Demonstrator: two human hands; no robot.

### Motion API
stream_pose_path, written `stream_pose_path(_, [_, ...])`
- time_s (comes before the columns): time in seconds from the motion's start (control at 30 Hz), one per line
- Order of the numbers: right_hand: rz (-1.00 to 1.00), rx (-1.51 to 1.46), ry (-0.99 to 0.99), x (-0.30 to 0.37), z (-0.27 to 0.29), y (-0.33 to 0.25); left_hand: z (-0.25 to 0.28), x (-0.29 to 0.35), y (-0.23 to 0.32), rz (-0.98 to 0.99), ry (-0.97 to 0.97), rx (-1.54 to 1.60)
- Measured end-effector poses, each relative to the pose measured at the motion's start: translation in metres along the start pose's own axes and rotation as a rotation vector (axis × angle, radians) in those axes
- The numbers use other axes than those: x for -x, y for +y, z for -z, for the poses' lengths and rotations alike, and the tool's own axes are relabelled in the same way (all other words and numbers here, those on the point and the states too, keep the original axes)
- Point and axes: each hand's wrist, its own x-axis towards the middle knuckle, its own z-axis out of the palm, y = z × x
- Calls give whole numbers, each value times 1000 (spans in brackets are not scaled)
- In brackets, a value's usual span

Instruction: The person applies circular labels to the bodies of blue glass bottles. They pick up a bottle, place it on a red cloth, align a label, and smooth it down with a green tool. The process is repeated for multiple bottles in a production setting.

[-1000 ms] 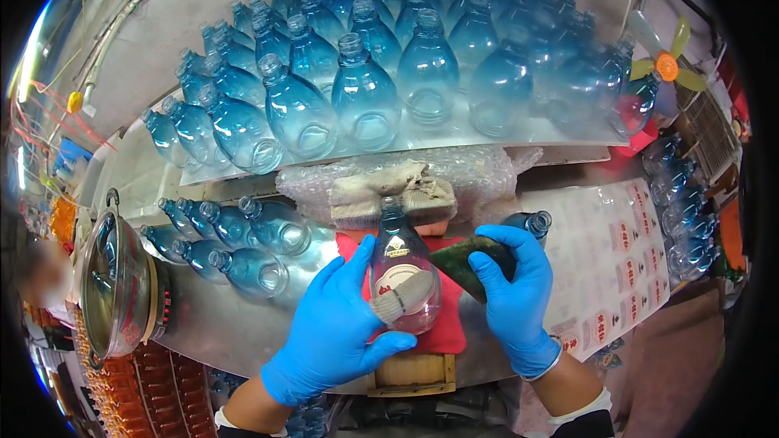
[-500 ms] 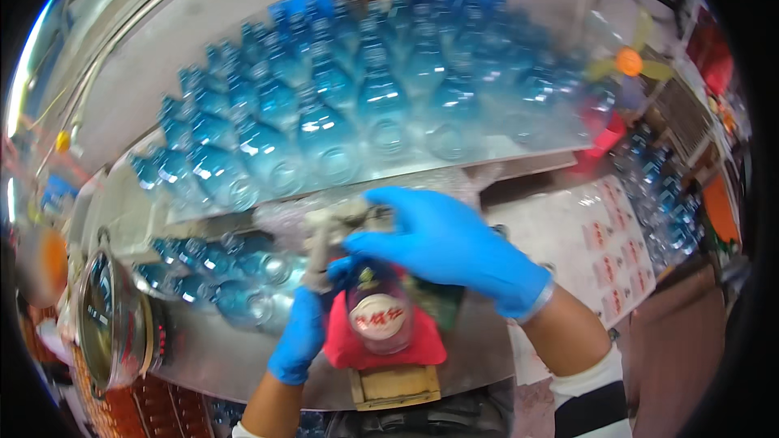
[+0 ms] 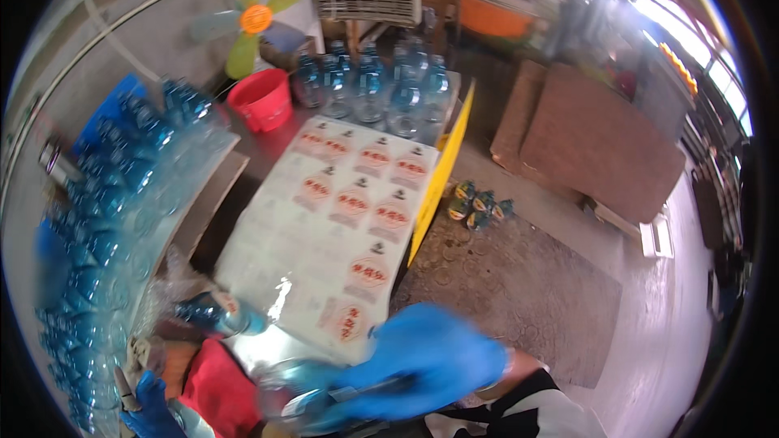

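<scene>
My left hand (image 3: 150,412), in a blue glove, is at the lower left edge, its fingers closed around a pale stick-like tool (image 3: 125,388) whose kind I cannot make out. A greyish cloth (image 3: 146,354) bunches just beyond it. My right hand (image 3: 430,361), also blue-gloved and blurred, reaches leftward with closed fingers on a clear bluish glass bottle (image 3: 294,393), tilted low over the work surface. Between the hands lies a red cloth (image 3: 219,389). A blue bottle (image 3: 215,313) with a red-printed label rests on its side near a white label sheet (image 3: 276,235).
Rows of blue bottles (image 3: 105,251) line a raised shelf on the left. A red bucket (image 3: 261,100), several upright bottles (image 3: 369,89) and a yellow-green fan (image 3: 256,19) are at the back. A yellow panel (image 3: 442,170) edges the table; capped bottles (image 3: 479,204) stand on the floor.
The view has swung right, bringing the label sheet and floor into the middle. My right hand has moved away from my left hand and the labelled bottle on the red cloth.
</scene>
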Motion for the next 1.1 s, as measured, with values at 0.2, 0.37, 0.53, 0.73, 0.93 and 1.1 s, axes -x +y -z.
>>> stream_pose_path(0.2, [-648,495,448,136,119,54,-43,-16,118,36,5,150])
stream_pose_path(0.37, [-1134,756,600,235,170,231,-88,-19,177,-52,-17,26])
stream_pose_path(0.53, [-1199,881,744,312,221,414,-121,-29,180,35,-64,15])
stream_pose_path(0.73, [-1271,969,732,330,272,516,-143,-30,178,138,-70,24])
stream_pose_path(0.93, [-1356,919,732,334,300,564,-146,-20,175,208,-40,55])
stream_pose_path(1.1, [-1215,1119,131,347,308,575,-126,-7,151,243,-15,208])
